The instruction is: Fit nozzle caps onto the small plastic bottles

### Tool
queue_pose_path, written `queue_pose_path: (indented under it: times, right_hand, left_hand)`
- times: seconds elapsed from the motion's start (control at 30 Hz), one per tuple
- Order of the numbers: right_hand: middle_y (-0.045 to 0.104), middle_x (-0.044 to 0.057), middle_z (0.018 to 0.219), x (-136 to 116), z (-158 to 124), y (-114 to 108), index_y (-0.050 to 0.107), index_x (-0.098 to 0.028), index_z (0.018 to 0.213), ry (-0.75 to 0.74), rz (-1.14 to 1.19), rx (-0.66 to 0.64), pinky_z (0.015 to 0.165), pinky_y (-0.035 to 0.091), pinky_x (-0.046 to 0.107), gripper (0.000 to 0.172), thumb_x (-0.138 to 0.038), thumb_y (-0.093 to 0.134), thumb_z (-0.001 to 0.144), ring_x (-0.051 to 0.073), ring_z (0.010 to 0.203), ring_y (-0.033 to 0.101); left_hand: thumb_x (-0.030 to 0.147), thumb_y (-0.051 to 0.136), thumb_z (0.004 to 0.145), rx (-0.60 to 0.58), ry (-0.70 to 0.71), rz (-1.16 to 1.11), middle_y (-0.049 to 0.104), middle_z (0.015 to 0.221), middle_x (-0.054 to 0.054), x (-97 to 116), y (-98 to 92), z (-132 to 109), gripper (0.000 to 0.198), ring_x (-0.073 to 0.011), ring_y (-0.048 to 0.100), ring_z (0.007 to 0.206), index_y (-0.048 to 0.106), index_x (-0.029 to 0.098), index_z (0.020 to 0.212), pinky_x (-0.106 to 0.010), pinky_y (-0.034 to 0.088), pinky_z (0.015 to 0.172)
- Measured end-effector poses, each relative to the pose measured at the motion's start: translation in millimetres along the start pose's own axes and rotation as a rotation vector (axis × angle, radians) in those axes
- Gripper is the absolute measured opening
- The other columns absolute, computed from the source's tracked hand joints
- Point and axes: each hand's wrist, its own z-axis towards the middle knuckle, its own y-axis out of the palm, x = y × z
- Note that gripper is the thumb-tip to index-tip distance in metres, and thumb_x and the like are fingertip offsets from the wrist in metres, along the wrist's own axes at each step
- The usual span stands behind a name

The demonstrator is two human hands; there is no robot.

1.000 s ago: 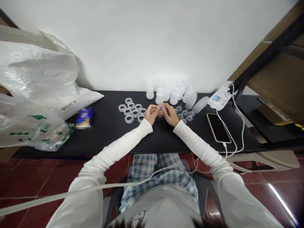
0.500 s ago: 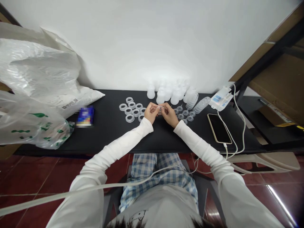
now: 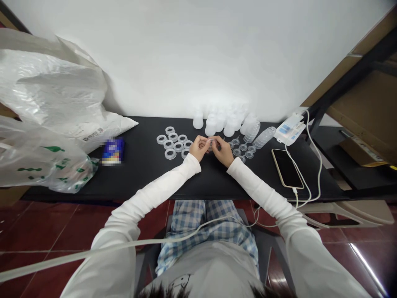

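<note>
the small clear plastic piece (image 3: 211, 145) is tiny and slick, so i judge it could slip from my pinch and get lost among the loose rings (image 3: 173, 144) on the black table (image 3: 145, 169). my left hand (image 3: 197, 149) and right hand (image 3: 223, 151) meet just above the table, fingertips of both nearly closed on the piece between them.

text: none legible | white bag (image 3: 92, 135) print too small; blue packet (image 3: 112, 150) blurred

Bright even light, wall glare washes out cups (image 3: 223, 120), fisheye-bent edges
</note>
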Motion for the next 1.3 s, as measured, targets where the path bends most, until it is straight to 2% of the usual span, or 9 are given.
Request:
queue_pose_path:
  times: [0.13,0.3,0.4,0.57,0.67,0.77,0.93,1.13,1.3]
  right_hand:
    - [0.067,0.002,0.078,1,2,-1,0.065,-0.019,0.1,0.045,0.066,0.0,0.062,0.047,0.026,0.026,-0.041,0.052,0.092,0.012,0.064,0.055]
    - [0.065,0.0,0.073,-1,3,-3,0.065,-0.02,0.102,0.031,0.027,0.004,0.062,0.046,0.026,0.029,-0.044,0.05,0.094,0.012,0.062,0.054]
    - [0.063,0.0,0.071,-1,3,-3,0.064,-0.019,0.1,0.021,-0.006,0.007,0.061,0.046,0.026,0.032,-0.047,0.05,0.094,0.012,0.061,0.054]
    - [0.056,-0.002,0.064,-2,1,0,0.061,-0.021,0.095,0.032,-0.05,0.018,0.058,0.042,0.026,0.03,-0.049,0.05,0.094,0.013,0.056,0.049]
    - [0.058,-0.001,0.067,-1,1,3,0.06,-0.022,0.098,0.029,-0.029,0.015,0.059,0.043,0.027,0.03,-0.049,0.047,0.096,0.013,0.058,0.051]
    - [0.065,0.003,0.08,1,2,5,0.06,-0.021,0.105,0.02,0.02,-0.023,0.066,0.048,0.028,0.035,-0.05,0.044,0.097,0.015,0.067,0.057]
    - [0.071,0.008,0.1,0,5,5,0.063,-0.02,0.109,0.033,0.04,-0.036,0.078,0.051,0.031,0.036,-0.048,0.043,0.097,0.017,0.081,0.063]
    - [0.068,0.004,0.087,0,8,9,0.064,-0.021,0.107,0.098,0.186,-0.069,0.069,0.051,0.029,0.033,-0.047,0.049,0.095,0.015,0.073,0.061]
    - [0.064,0.002,0.081,0,8,13,0.063,-0.02,0.105,0.082,0.208,-0.006,0.068,0.05,0.027,0.035,-0.051,0.052,0.093,0.013,0.071,0.058]
  left_hand:
    - [0.048,0.079,0.072,0.005,0.019,0.092,0.064,0.065,0.005,3,-2.6,2,0.04,-0.0084,0.061,0.05,0.054,0.019,0.084,-0.02,0.05,0.047]
    - [0.053,0.068,0.082,-0.044,0.069,0.183,0.061,0.061,0.006,7,-6.2,1,0.036,-0.0099,0.061,0.048,0.055,0.02,0.091,-0.021,0.05,0.047]
    - [0.05,0.063,0.087,-0.069,0.09,0.269,0.061,0.061,0.006,7,-7.8,1,0.03,-0.0099,0.06,0.048,0.054,0.021,0.092,-0.02,0.047,0.049]
    - [0.038,0.065,0.089,-0.04,0.182,0.353,0.06,0.066,0.003,4,-7.2,4,0.019,-0.013,0.06,0.055,0.053,0.022,0.089,-0.025,0.046,0.06]
    - [0.038,0.069,0.086,0.007,0.221,0.329,0.058,0.066,0.003,2,-7.2,5,0.021,-0.0133,0.058,0.058,0.054,0.022,0.088,-0.025,0.045,0.062]
    - [0.043,0.069,0.085,0.013,0.186,0.29,0.056,0.064,0.005,0,-8.5,3,0.026,-0.011,0.056,0.054,0.054,0.023,0.09,-0.023,0.045,0.056]
    - [0.051,0.066,0.085,0.01,0.149,0.258,0.063,0.07,0.004,0,-10.2,1,0.032,-0.0104,0.061,0.055,0.055,0.023,0.095,-0.021,0.048,0.053]
    - [0.053,0.068,0.083,0.068,0.207,0.351,0.056,0.061,0.006,0,-11.8,6,0.036,-0.0102,0.055,0.049,0.05,0.023,0.086,-0.022,0.042,0.051]
    - [0.056,0.067,0.083,0.109,0.252,0.331,0.057,0.067,0.003,-4,-10.7,7,0.038,-0.012,0.055,0.055,0.048,0.023,0.086,-0.025,0.042,0.055]
